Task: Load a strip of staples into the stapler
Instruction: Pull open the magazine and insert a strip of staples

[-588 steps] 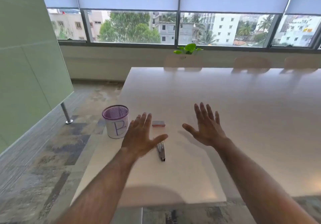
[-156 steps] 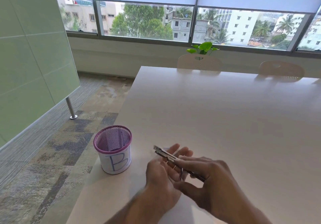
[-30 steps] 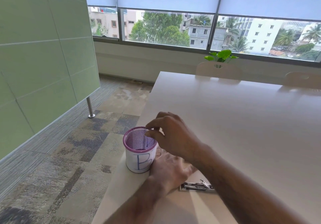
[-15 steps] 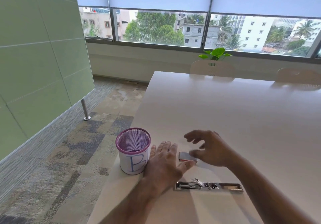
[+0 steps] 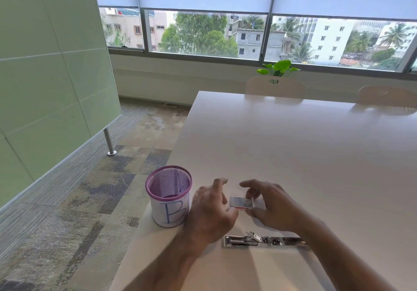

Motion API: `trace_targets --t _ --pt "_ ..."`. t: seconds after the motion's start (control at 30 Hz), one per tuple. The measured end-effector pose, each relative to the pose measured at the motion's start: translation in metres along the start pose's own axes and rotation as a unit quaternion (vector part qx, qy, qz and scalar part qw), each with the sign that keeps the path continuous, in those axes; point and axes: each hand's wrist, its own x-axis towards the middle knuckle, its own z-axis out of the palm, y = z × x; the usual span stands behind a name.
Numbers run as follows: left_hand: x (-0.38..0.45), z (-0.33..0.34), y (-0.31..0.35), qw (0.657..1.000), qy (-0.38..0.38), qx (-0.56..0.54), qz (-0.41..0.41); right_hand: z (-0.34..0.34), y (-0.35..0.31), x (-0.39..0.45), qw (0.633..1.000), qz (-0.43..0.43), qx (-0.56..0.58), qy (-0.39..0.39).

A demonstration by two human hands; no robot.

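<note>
**Inspector:** Starting at the hands; the left hand (image 5: 211,214) is resting near the worktop's left edge, fingers loosely spread and pointing away from the person, its thumb reaching against the left end of a small staple box (image 5: 241,201); the right hand (image 5: 269,205) is curling over the box's right end, index finger arching above it, thumb lying beside its near right corner.

**Clerk:** Is either hand actually gripping the box?

**Inspector:** I cannot tell for certain; both are touching it at opposite ends, and it is sitting between them, flat or barely lifted off the worktop (image 5: 293,155); the lid is showing a grey top with a small printed patch, and a red edge is showing along the near side.

**Clerk:** And the stapler?

**Inspector:** The stapler (image 5: 259,241) is lying opened out flat on the worktop, just nearer the person than both hands, its metal channel running left to right; its right end is disappearing behind the right forearm; no hand is touching it.

**Clerk:** Anything further out?

**Inspector:** A purple mesh cup (image 5: 169,196) marked with a blue letter B is standing upright just left of the left hand, close to the worktop's edge; two pale chairs (image 5: 274,86) are standing at the far side; a green plant (image 5: 278,67) is showing behind one, below the window.
</note>
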Motion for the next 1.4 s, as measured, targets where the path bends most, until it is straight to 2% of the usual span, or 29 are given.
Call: trace_targets --t 0.27,0.5,1.03,1.2,1.4 --pt "0.003 -0.003 0.003 0.999 -0.041 -0.014 -0.024 0.003 0.006 0.003 1.000 0.012 0.024 0.002" --pt "0.003 0.008 0.000 0.998 -0.010 0.066 0.011 0.002 0.008 0.002 0.999 0.015 0.042 -0.003" --pt "0.002 0.010 -0.002 0.995 0.023 0.089 0.032 -0.011 0.022 -0.012 0.997 0.061 0.039 -0.005" --pt "0.001 0.009 0.000 0.994 0.011 0.095 0.061 -0.013 0.020 -0.013 0.998 0.050 0.025 -0.010" --pt "0.002 0.010 -0.002 0.993 0.017 0.092 0.068 -0.014 0.021 -0.013 0.998 0.053 0.018 0.032"
